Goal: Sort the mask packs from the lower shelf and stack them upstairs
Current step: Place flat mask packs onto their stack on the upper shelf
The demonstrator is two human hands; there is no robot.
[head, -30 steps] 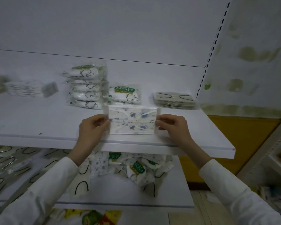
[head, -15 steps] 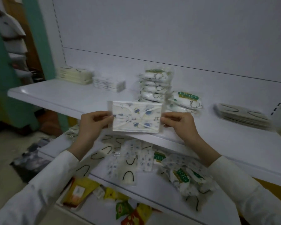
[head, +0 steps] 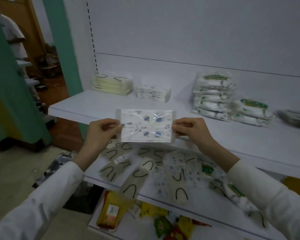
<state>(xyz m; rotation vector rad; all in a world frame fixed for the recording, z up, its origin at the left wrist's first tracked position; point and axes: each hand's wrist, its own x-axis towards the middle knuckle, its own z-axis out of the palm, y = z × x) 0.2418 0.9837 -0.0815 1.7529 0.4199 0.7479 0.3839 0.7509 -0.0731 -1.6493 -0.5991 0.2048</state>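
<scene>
Since half a second ago the view has swung further left: the tall stack of white green-labelled packs [head: 214,96] has slid toward the right. The low stack of white dark-printed packs [head: 153,91] now sits almost straight beyond the held pack, which has kept its place between the hands.

That clear-wrapped rectangular mask pack with blue cartoon print [head: 146,125] hangs in the air at the front edge of the white upper shelf [head: 232,141]. Below it lies the jumble of loose mask packs [head: 142,170] on the white lower shelf [head: 206,203]. The left hand [head: 100,134] pinches its left short end with curled fingers, and the right hand [head: 191,130] pinches the right short end the same way.

The pack's long axis runs left to right, roughly along the shelf's front edge. It stands nearly upright, with its printed face toward the camera.

The step in hand looks like carrying this pack to its matching pile, probably the dark-printed stack, though blur leaves the match uncertain. To do it well:

- Keep both ends pinched so the thin wrap stays taut.
- Tip the pack flat only once it is above the pile.
- Line its long axis up with the pile's and set the edges square.
- Let go once it rests, since the slick film would likely slide if dropped.

A cream stack of black-looped packs [head: 112,84] stands just left of that pile and should stay separate.
</scene>
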